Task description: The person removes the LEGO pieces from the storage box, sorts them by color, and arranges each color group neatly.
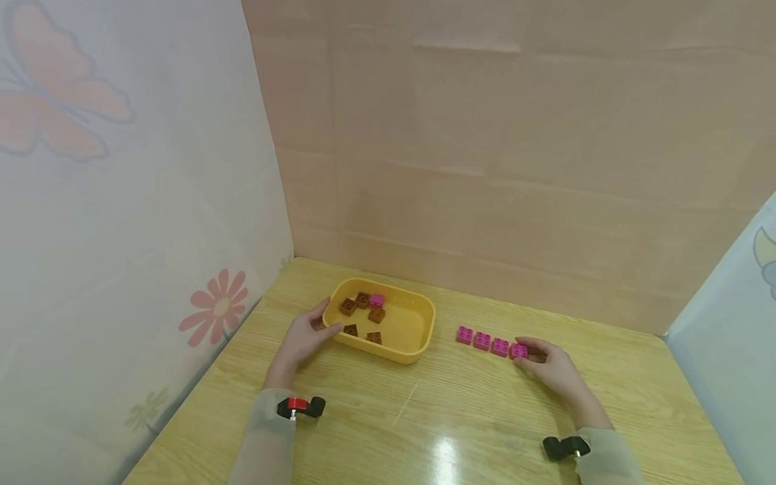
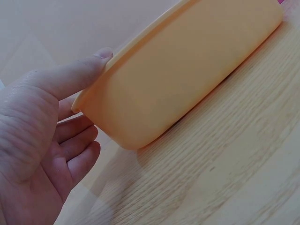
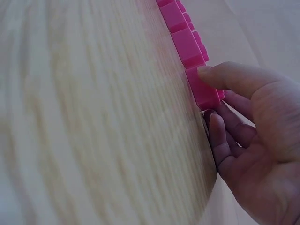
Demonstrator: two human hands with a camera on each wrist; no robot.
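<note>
Yellow tray (image 1: 407,325) stands on the table (image 1: 485,407); I note the left hand (image 1: 304,340) gripping its rim near nine o'clock. Right hand (image 1: 556,369), toward four o'clock, pinches the last of four pink bricks (image 1: 500,347). Brown bricks (image 1: 376,316) lie inside.

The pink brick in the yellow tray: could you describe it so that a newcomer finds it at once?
On the wooden table, find the yellow tray that the left hand holds. Near its far wall, look among the brown bricks. The pink brick is the only pink one inside.
</note>
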